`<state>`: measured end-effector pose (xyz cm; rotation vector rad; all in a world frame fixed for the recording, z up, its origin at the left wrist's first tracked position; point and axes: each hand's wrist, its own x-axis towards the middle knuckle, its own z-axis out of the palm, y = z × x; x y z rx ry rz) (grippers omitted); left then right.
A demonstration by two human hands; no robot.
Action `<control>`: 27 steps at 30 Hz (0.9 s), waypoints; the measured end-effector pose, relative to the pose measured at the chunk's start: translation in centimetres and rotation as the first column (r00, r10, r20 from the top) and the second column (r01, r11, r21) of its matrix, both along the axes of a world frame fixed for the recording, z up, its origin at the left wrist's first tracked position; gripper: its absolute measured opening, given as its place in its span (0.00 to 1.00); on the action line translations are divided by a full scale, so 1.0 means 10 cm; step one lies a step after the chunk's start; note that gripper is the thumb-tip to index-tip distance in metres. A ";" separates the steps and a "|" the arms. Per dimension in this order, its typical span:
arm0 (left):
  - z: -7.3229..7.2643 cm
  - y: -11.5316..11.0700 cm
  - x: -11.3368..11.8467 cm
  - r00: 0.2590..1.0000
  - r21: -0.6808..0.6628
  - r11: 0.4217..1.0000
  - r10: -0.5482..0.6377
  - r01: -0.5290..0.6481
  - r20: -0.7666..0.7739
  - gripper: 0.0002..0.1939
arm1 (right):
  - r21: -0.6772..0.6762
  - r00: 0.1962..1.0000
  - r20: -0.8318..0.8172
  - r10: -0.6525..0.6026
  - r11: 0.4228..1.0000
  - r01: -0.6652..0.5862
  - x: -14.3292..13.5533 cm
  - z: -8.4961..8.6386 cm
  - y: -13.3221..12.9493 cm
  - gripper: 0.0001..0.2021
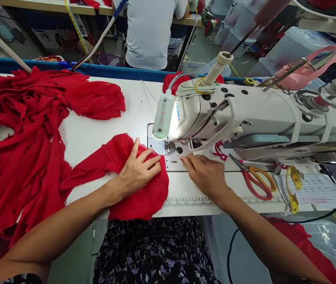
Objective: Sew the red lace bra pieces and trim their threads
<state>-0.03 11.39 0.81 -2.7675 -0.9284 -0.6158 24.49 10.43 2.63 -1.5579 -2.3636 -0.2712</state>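
My left hand [139, 167] lies flat with fingers spread on a piece of red fabric [150, 197] with a lacy edge, left of the needle area. The fabric's front edge hangs slightly over the table's edge, and a long strip of it runs left. My right hand [206, 175] is closed, its fingers curled under, by the front of the sewing machine [209, 114]. Whatever its fingertips may hold is hidden. Between the hands shows the metal needle plate [156, 146], lit by a small lamp [164, 116].
A large heap of red fabric [22, 150] covers the table's left. Orange-handled scissors [259, 181], a yellow measuring tape [293, 189] and a written sheet [318, 189] lie to the right. A printed ruler [191, 202] runs along the front edge. A person [151, 31] sits beyond the table.
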 end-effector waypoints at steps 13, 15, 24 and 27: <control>-0.03 0.00 0.01 0.999 0.004 1.000 0.006 -0.007 0.044 0.10 | -0.267 0.970 -0.044 0.241 0.932 -0.244 -0.26 -0.05 0.09 0.13; -0.03 0.00 0.00 0.999 0.003 1.000 0.012 -0.012 0.042 0.10 | -0.329 0.968 -0.009 0.251 0.913 -0.239 -0.18 0.01 0.03 0.11; 0.00 0.00 0.01 1.000 0.008 1.000 -0.007 0.007 0.030 0.10 | -0.220 0.986 -0.066 0.154 0.961 -0.165 -0.04 0.12 -0.03 0.15; 0.01 0.01 0.01 1.000 0.009 1.000 -0.004 0.003 0.031 0.10 | -0.214 0.968 -0.071 0.241 0.944 -0.251 -0.23 0.02 0.07 0.14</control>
